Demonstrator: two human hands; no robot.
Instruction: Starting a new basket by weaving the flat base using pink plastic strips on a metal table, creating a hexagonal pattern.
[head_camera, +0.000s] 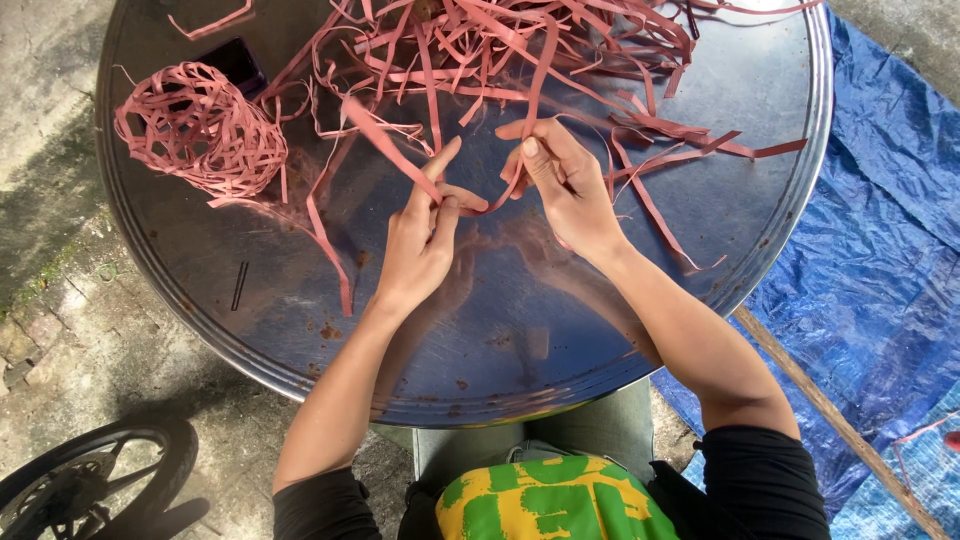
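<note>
My left hand (418, 235) and my right hand (562, 180) both pinch the same thin pink strip (382, 140), bent into a loop between them over a large round metal tray (560, 330). The strip runs up and left from my left fingers. A tangle of several loose pink strips (520, 50) lies across the far half of the tray. A woven openwork ball of pink strips (200, 130) rests at the tray's far left.
A small dark object (236, 62) sits behind the woven ball. A blue tarp (880, 220) covers the ground at right, with a wooden stick (830, 410) across it. A wheel (95, 485) shows at bottom left on concrete.
</note>
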